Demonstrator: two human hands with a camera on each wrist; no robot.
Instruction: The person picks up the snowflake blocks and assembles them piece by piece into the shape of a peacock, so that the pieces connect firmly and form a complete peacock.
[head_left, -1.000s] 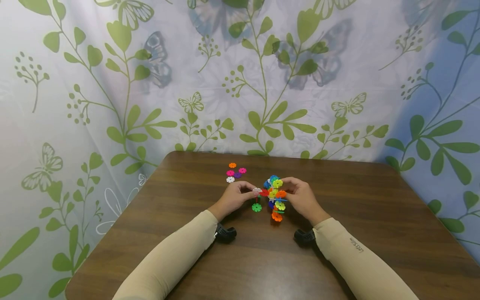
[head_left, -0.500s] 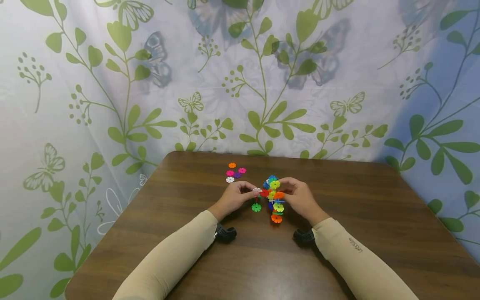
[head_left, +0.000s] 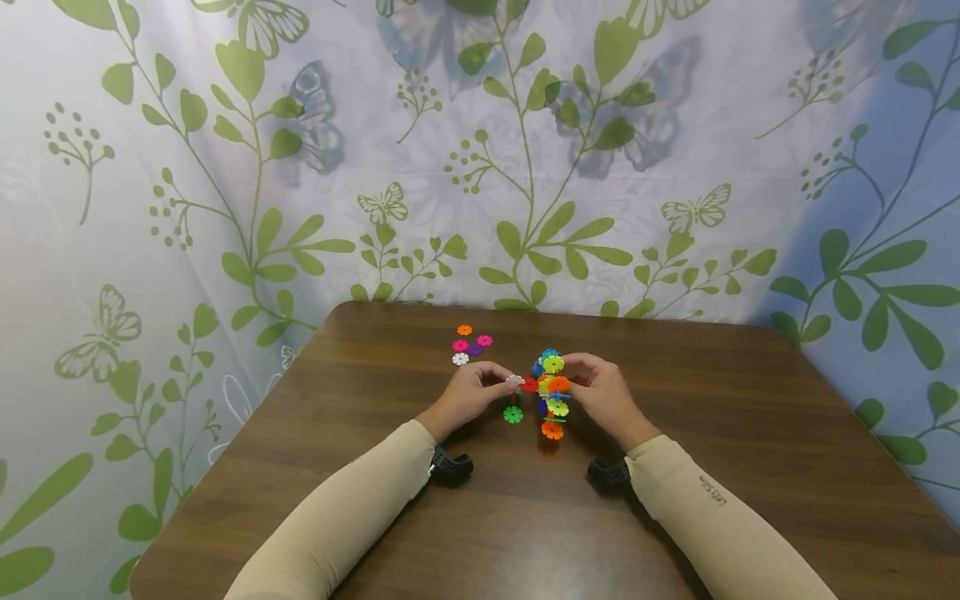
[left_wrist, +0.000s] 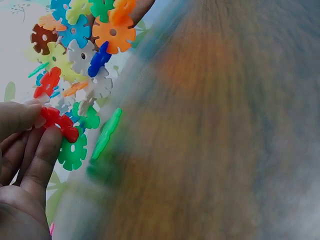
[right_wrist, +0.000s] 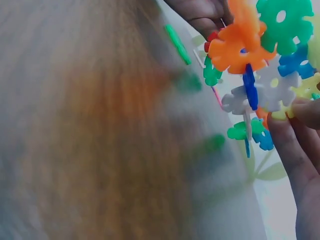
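Above the table hangs a many-coloured cluster of interlocking flower-shaped plastic discs (head_left: pixel 557 384), between both hands. My left hand (head_left: pixel 474 395) pinches a red disc (left_wrist: pixel 59 123) between thumb and fingers at the cluster's left side. Just below, a green disc (head_left: pixel 513 414) dangles. My right hand (head_left: pixel 606 395) grips the other side; in the right wrist view its thumb and finger pinch a yellow disc (right_wrist: pixel 283 112). Orange (right_wrist: pixel 240 49), white and blue discs stand out beside that grip. Overlapping discs hide how many of the inner joints fit together.
Loose discs lie beyond my left hand: an orange one (head_left: pixel 465 330), two pink, one purple (head_left: pixel 475 350) and a white one (head_left: pixel 461 359). The brown wooden table (head_left: pixel 495 533) ends at a leaf-patterned curtain (head_left: pixel 420 167).
The cluster has turned and shifted slightly in my right hand, its lower orange disc rising a little. My left hand stays almost still, and the loose discs have not moved.
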